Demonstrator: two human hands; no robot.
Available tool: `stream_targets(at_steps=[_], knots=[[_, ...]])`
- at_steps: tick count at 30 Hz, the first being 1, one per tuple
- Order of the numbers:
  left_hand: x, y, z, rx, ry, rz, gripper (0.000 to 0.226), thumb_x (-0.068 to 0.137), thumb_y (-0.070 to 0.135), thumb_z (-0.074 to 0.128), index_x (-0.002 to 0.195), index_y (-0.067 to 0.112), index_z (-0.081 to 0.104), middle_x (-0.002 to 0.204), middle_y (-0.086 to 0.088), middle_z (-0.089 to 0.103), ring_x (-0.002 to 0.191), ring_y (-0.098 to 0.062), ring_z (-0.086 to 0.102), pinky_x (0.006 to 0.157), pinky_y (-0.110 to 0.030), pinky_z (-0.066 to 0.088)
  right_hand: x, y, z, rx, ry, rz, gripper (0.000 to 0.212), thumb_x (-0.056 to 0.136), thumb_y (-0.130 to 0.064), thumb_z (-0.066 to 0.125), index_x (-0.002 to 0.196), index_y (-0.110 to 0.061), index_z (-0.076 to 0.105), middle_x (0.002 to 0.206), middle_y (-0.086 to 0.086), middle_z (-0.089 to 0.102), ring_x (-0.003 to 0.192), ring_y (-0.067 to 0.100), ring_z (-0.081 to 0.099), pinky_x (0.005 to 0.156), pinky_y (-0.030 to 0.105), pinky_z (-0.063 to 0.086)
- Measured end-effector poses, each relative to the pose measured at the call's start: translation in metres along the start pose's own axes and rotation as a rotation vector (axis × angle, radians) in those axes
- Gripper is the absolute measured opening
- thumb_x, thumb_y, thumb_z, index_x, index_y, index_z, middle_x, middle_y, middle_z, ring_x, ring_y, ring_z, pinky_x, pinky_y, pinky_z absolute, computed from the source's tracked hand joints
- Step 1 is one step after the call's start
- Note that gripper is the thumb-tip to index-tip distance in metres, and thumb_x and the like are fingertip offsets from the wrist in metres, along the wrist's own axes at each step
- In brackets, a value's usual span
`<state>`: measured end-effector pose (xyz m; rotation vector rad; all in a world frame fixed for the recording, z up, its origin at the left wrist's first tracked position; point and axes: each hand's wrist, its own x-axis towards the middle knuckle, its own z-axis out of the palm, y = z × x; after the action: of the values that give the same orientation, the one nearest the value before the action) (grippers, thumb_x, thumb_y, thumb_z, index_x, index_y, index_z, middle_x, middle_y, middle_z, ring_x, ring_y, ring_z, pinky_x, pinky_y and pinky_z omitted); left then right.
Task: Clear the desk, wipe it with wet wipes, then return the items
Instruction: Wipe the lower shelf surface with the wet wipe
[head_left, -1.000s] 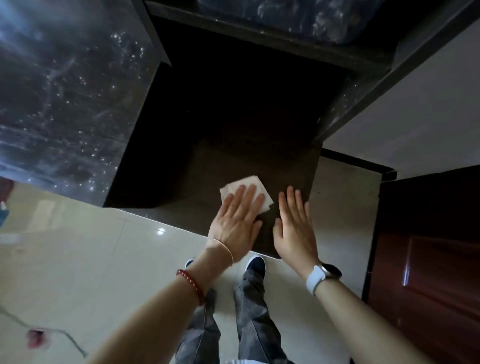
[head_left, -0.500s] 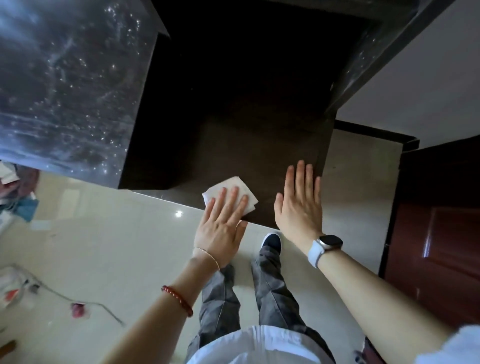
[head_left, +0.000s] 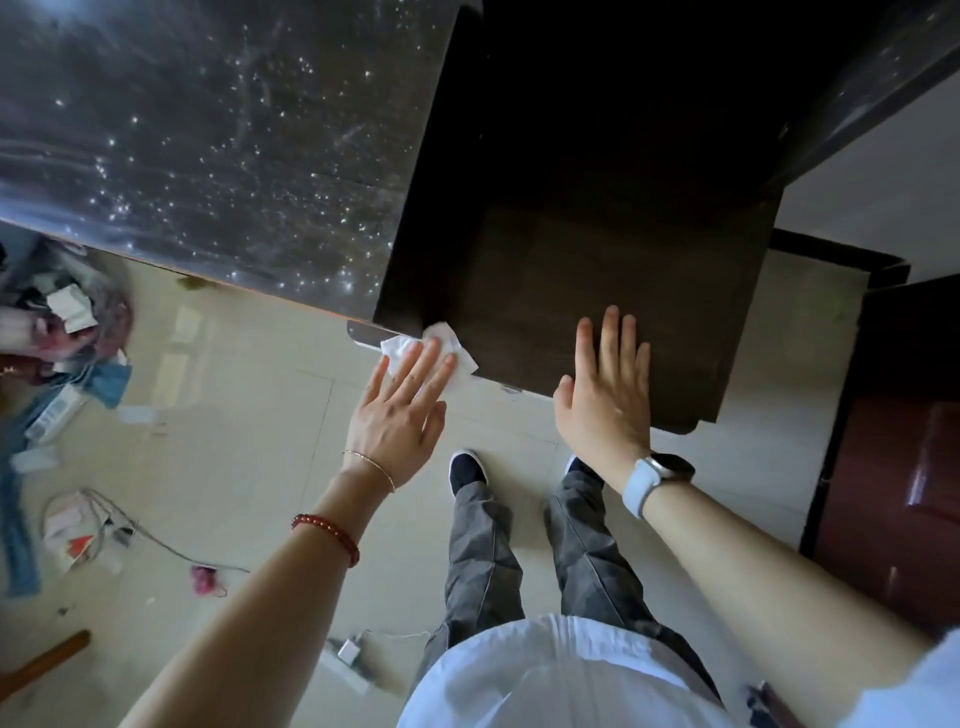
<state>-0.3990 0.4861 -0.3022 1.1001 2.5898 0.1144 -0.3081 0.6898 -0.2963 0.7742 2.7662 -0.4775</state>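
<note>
A dark brown wooden desk top fills the upper middle of the head view. A white wet wipe lies at the desk's front left corner, partly over the edge. My left hand presses it down with straight fingers. My right hand lies flat on the desk near its front edge, fingers spread, a watch on the wrist. Nothing else sits on the desk surface.
A glossy dark speckled panel stands left of the desk. Cleared items lie piled on the pale floor at left, with a cable and a charger. A reddish-brown door stands at right.
My left hand has slid the wipe leftward along the front edge to the desk's front left corner. My right hand stays flat on the desk. The camera has tilted further down.
</note>
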Motion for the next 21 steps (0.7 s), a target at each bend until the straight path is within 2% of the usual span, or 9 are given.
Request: stream_targets(at_steps=[3,5,9,15,18,21], knots=[[-0.006,-0.023,-0.003,-0.001,0.002,0.086,0.051,0.091,0.025,0.031,0.141,0.017,0.026,0.149,-0.004,0.026,0.139,-0.02,0.017,0.116,-0.036,0.005,-0.001,-0.003,0.0,0.022,0.003,0.016,0.059,0.085,-0.014,0.047,0.14,-0.002,0.029,0.15,0.024,0.018,0.14,0.039,0.013,0.113,0.051,0.011],[-0.01,-0.04,-0.003,-0.024,0.016,0.074,0.051,0.091,0.025,0.032,0.14,0.013,0.029,0.148,-0.006,0.026,0.139,-0.022,0.018,0.116,-0.036,0.006,-0.003,-0.006,0.0,0.034,-0.002,0.039,0.06,0.088,-0.014,0.046,0.142,-0.004,0.024,0.153,0.021,0.013,0.141,0.036,0.007,0.114,0.048,0.007],[-0.011,-0.061,-0.007,-0.103,0.075,-0.027,0.05,0.091,0.024,0.031,0.138,0.007,0.033,0.145,-0.013,0.033,0.136,-0.028,0.023,0.112,-0.04,0.014,-0.005,-0.013,0.001,0.065,0.01,0.077,0.059,0.09,-0.014,0.042,0.144,-0.006,0.019,0.154,0.018,0.007,0.142,0.032,0.002,0.114,0.045,0.002],[-0.004,-0.033,0.002,-0.25,0.192,-0.209,0.05,0.085,0.013,0.031,0.133,-0.001,0.04,0.14,-0.024,0.039,0.135,-0.036,0.028,0.11,-0.048,0.02,-0.009,-0.012,0.002,0.098,0.015,0.088,0.059,0.091,-0.012,0.042,0.145,-0.009,0.018,0.155,0.014,0.007,0.143,0.03,0.001,0.115,0.042,0.001],[0.003,-0.021,-0.001,-0.358,0.279,-0.331,0.044,0.083,0.006,0.038,0.125,0.0,0.048,0.134,-0.023,0.046,0.129,-0.04,0.038,0.104,-0.049,0.033,-0.011,-0.006,0.0,0.11,0.001,0.047,0.058,0.092,-0.012,0.041,0.145,-0.01,0.019,0.155,0.012,0.007,0.143,0.027,0.001,0.114,0.038,-0.001],[0.007,-0.011,-0.004,-0.342,0.261,-0.409,0.049,0.081,0.019,0.035,0.126,0.003,0.047,0.134,-0.019,0.047,0.131,-0.037,0.036,0.1,-0.049,0.036,-0.014,0.004,-0.003,0.132,-0.005,-0.008,0.056,0.092,-0.009,0.04,0.145,-0.011,0.021,0.155,0.009,0.008,0.143,0.025,0.002,0.113,0.034,-0.002]])
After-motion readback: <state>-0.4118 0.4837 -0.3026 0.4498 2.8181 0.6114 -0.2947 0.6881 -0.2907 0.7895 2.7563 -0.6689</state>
